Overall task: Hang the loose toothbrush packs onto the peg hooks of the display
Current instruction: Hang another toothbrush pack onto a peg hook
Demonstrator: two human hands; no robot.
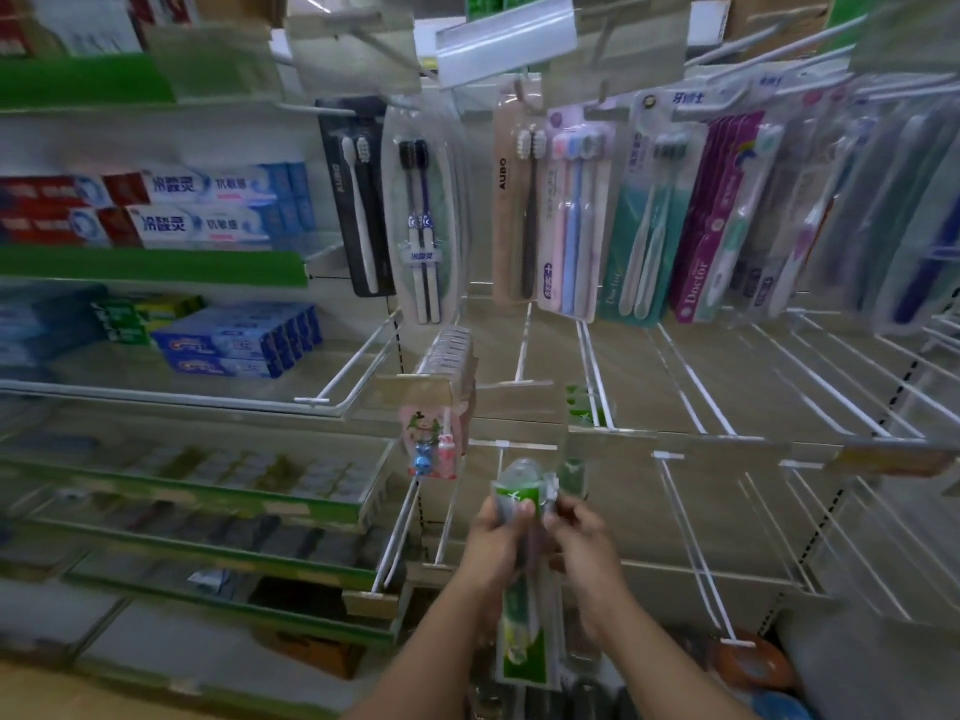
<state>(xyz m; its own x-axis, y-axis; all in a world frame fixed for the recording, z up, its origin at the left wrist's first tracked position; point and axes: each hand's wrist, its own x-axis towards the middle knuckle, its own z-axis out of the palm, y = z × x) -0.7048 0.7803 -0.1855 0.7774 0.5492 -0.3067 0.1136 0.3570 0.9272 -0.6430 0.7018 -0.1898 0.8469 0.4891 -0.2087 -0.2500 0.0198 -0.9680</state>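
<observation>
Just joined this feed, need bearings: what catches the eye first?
Low in the centre, the left hand and right hand grip a green toothbrush pack. Above them hanging toothbrush packs line the top row, with bare peg hooks jutting out below; toothpaste boxes line the shelves at left.

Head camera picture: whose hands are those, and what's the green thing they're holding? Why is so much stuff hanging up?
The camera sits on a person's head, looking down, so you see their own arms. This is a shop display. The left hand and right hand both hold a green toothbrush pack near its top. Above, other toothbrush packs hang from hooks. The white peg hooks in the middle are mostly bare; the green pack probably goes there. Toothpaste boxes sit on the left.
</observation>
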